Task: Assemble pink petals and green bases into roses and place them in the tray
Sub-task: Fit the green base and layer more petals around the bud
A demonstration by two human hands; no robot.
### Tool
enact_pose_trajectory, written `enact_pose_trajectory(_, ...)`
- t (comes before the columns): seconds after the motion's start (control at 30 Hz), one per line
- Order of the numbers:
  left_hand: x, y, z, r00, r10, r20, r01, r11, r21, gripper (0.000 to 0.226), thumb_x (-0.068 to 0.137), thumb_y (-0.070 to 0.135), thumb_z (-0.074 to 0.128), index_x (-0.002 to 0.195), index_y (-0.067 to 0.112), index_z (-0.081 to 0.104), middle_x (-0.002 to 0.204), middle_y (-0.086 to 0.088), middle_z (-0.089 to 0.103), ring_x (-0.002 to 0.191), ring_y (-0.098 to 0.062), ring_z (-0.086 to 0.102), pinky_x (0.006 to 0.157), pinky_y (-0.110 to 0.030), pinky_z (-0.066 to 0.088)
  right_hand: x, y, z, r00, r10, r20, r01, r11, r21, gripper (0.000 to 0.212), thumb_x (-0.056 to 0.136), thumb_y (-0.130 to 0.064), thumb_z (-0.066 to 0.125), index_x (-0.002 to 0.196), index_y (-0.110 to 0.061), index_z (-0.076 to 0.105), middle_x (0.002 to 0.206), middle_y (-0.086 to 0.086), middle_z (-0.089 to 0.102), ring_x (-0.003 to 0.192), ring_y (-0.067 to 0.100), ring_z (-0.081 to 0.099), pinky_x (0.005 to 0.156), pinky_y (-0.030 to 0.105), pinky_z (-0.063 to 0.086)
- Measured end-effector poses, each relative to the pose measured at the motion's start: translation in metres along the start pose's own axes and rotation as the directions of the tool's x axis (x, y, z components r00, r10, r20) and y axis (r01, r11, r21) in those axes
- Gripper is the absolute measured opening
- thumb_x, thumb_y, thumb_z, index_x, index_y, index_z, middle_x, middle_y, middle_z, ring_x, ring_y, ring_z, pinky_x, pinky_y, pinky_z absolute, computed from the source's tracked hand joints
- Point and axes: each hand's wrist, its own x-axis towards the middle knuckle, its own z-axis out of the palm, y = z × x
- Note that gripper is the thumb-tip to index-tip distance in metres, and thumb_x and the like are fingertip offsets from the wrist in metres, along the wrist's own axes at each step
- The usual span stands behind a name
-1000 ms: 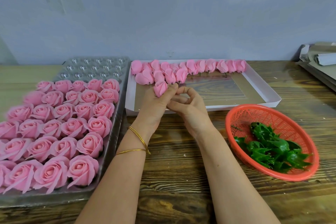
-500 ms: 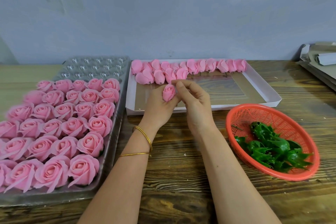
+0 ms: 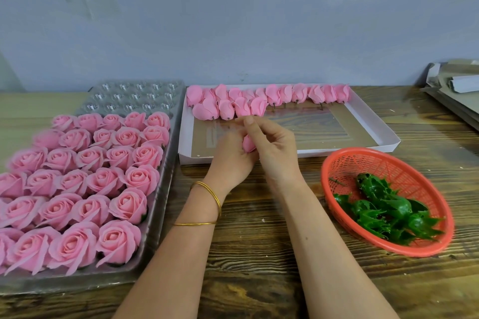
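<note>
a grey-blue wall [image 3: 233, 21] fills the top half of the view, and below it a dark-grained wooden table [image 3: 259, 254] carries everything else. on its left side lies a clear plastic tray [image 3: 134, 96], most of its cups filled with finished pink roses [image 3: 103, 181] in tight rows, with only the far rows of cups bare. just right of the tray, at the back of the table, sits a shallow white box [image 3: 373, 122] with a see-through window in its floor. loose pink petals [image 3: 272, 94], rolled into buds with short dark stems, line its far wall and bunch two deep at the far left corner. near the box's front right corner stands a red mesh basket [image 3: 334, 163] holding a heap of glossy green bases [image 3: 388, 212] in its near half. at the far right edge of the table a stack of grey cardboard [image 3: 456, 85] is partly cut off by the frame.

both forearms reach in from the bottom and meet over the front edge of the box. the left hand [image 3: 230, 158] is curled round a pink bud [image 3: 248, 144], cupping it from the left and below. the right hand [image 3: 274, 145] pinches the same bud from the right, forefinger pointing up past its top, the other fingers loosely bent. the bud sits between the two hands, above the box's near rim. two thin gold bangles [image 3: 210, 194] ring the left wrist
</note>
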Motion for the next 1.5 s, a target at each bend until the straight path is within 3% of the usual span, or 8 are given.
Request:
enact_pose_trajectory(0.17,0.0,-0.001,0.001,0.999,-0.03,-0.022,0.032,0.996,0.087,0.043,0.087,-0.001,0.052,0.059,0.03,0.043,0.059,0.012,0.048,0.056,0.002,0.049,0.049,-0.008,0.035,0.001,0.005,0.0,0.999,-0.022,0.03,0.024,0.997,-0.077,0.016,0.094,-0.013,0.061,0.086,-0.014,0.074,0.057,-0.014,0.058,0.073,0.004,0.059,0.076,0.013,0.049)
enact_pose_trajectory(0.43,0.001,0.0,0.001,0.997,-0.065,-0.033,0.069,0.984,0.161,0.014,0.093,0.005,0.052,0.087,0.006,0.065,0.084,-0.012,0.067,0.08,-0.021,0.062,0.069,-0.035,0.051,0.0,0.007,0.0,0.995,-0.027,0.091,0.041,0.988,-0.146,0.015,0.093,-0.012,0.065,0.09,-0.025,0.072,0.078,-0.023,0.071,0.082,-0.007,0.064,0.077,0.011,0.047)
enact_pose_trajectory(0.63,0.002,-0.002,0.002,0.996,-0.078,-0.05,0.087,0.97,0.228,0.014,0.097,0.012,0.051,0.09,0.016,0.063,0.076,0.008,0.052,0.076,-0.008,0.05,0.057,-0.006,0.035,-0.001,0.008,0.0,0.992,-0.033,0.12,0.058,0.977,-0.205,0.017,0.093,-0.015,0.065,0.095,-0.031,0.069,0.087,-0.022,0.07,0.09,-0.006,0.063,0.083,0.012,0.047)
enact_pose_trajectory(0.8,0.003,-0.001,0.004,0.996,-0.06,-0.072,0.076,0.966,0.247,0.018,0.098,0.013,0.049,0.098,0.008,0.066,0.089,-0.003,0.06,0.087,-0.016,0.057,0.073,-0.025,0.043,-0.002,0.011,0.0,0.992,-0.014,0.128,0.047,0.967,-0.251,0.018,0.094,-0.02,0.063,0.111,-0.014,0.068,0.101,-0.016,0.067,0.096,-0.009,0.06,0.086,0.009,0.044)
enact_pose_trajectory(1.1,0.001,0.0,0.003,0.991,-0.007,-0.134,0.035,0.978,0.205,0.019,0.096,0.012,0.05,0.093,0.006,0.067,0.087,-0.01,0.065,0.088,-0.027,0.063,0.076,-0.036,0.048,-0.004,0.008,-0.001,0.984,-0.033,0.173,0.098,0.918,-0.384,0.016,0.096,-0.036,0.055,0.112,-0.037,0.059,0.104,-0.024,0.061,0.105,-0.005,0.057,0.093,0.015,0.043)
enact_pose_trajectory(1.17,0.0,0.001,0.003,0.991,0.027,-0.133,0.002,0.977,0.212,0.024,0.094,0.014,0.046,0.091,0.002,0.067,0.087,-0.016,0.066,0.085,-0.029,0.062,0.075,-0.038,0.047,-0.005,0.008,-0.002,0.981,-0.023,0.19,0.102,0.902,-0.419,0.026,0.097,-0.037,0.055,0.122,-0.029,0.059,0.107,-0.022,0.059,0.109,-0.002,0.054,0.094,0.013,0.04)
enact_pose_trajectory(1.33,0.003,0.0,0.001,0.998,0.019,-0.061,-0.001,0.962,0.271,0.019,0.094,0.007,0.051,0.078,0.013,0.06,0.072,-0.004,0.059,0.076,-0.026,0.06,0.068,-0.035,0.046,-0.004,0.004,-0.007,0.971,0.023,0.238,0.101,0.864,-0.493,0.043,0.098,-0.036,0.055,0.137,-0.017,0.052,0.119,-0.01,0.055,0.115,0.001,0.047,0.094,0.001,0.031)
enact_pose_trajectory(1.5,0.005,-0.008,0.002,0.998,-0.014,-0.058,0.025,0.979,0.2,0.032,0.094,0.01,0.052,0.067,0.025,0.049,0.063,0.011,0.048,0.063,-0.005,0.048,0.056,-0.015,0.037,-0.005,0.0,-0.011,0.96,0.049,0.277,0.114,0.833,-0.542,0.027,0.097,-0.035,0.056,0.114,-0.014,0.062,0.101,-0.013,0.058,0.103,0.004,0.049,0.087,0.006,0.034)
